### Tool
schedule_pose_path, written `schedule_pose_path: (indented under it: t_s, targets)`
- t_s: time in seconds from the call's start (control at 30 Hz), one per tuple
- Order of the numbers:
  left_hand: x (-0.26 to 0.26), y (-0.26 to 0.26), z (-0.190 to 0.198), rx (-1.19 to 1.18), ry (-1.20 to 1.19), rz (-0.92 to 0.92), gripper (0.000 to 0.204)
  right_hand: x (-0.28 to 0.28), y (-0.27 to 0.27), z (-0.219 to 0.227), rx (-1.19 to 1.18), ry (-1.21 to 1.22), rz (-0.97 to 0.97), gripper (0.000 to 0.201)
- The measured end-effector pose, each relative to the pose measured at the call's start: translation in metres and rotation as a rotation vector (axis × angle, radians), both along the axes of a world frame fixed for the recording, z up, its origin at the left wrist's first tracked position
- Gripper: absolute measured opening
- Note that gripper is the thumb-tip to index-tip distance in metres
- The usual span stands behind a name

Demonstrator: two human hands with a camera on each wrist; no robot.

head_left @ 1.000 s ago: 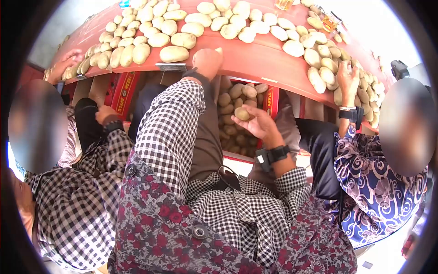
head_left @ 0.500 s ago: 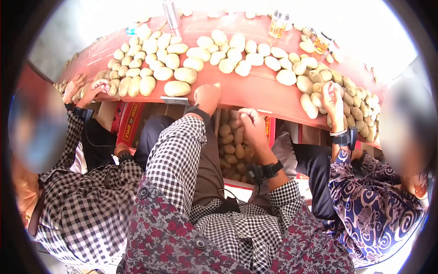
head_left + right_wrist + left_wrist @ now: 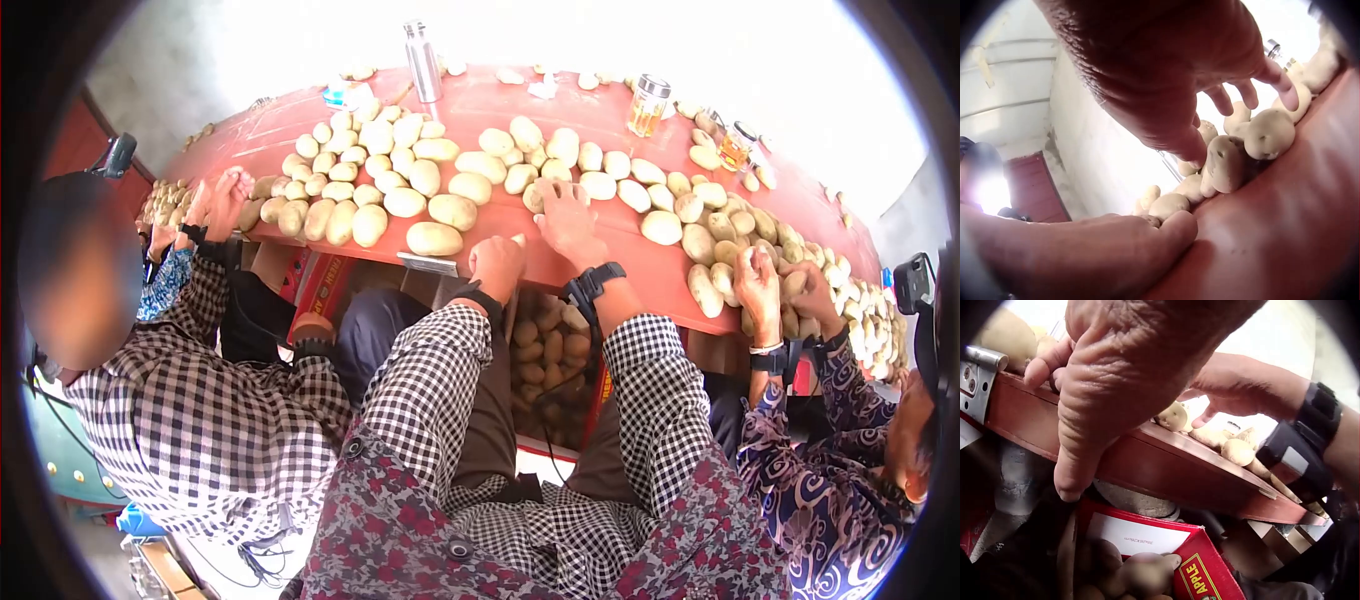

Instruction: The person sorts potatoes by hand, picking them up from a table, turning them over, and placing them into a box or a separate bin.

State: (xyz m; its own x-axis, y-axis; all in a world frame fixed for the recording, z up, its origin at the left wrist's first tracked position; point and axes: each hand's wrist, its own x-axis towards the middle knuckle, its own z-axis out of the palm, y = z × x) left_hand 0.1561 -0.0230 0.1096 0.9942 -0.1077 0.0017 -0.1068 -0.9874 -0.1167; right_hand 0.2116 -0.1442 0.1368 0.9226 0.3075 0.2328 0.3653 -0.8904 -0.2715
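My left hand (image 3: 495, 268) rests at the red table's (image 3: 640, 280) front edge. In the left wrist view its thumb hangs down over the edge and its fingers bend loosely on top, with nothing seen in them. My right hand (image 3: 570, 228) reaches across the tabletop, palm down. In the right wrist view its fingers spread over a cluster of potatoes, and the thumb tip is right by a pale potato (image 3: 1225, 164). Another potato (image 3: 1269, 134) lies under the fingertips. Below the edge, between my knees, a red apple carton (image 3: 1196, 575) holds many potatoes (image 3: 545, 350).
Potatoes spread along the table to both sides. Behind them stand a steel bottle (image 3: 422, 65) and glass jars (image 3: 648, 108). A metal hinge (image 3: 428, 264) sits on the front edge. People sit close on both sides, their hands (image 3: 758, 285) among the potatoes.
My right hand held a potato above the carton, then rose, curled, to the table edge; now it stretches over the table potatoes without that one. My left hand stays at the edge.
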Motion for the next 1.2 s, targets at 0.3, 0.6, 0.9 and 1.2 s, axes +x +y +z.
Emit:
schedule_pose_path:
  t_s: [0.3,0.6,0.9,1.2]
  targets:
    - [0.014,0.005,-0.031,0.01,-0.069,-0.02,0.015,0.006,-0.005,-0.001,-0.013,-0.054,-0.03,0.05]
    - [0.008,0.004,-0.03,-0.003,-0.192,-0.003,0.015,-0.005,-0.042,-0.002,0.196,-0.133,0.057,0.048]
    - [0.006,0.013,-0.048,-0.077,-0.446,-0.112,0.028,-0.015,-0.065,-0.028,0.198,-0.337,0.166,0.044]
    - [-0.002,0.012,-0.029,0.002,-0.156,-0.125,0.045,-0.174,-0.084,-0.047,1.797,0.945,0.099,0.034]
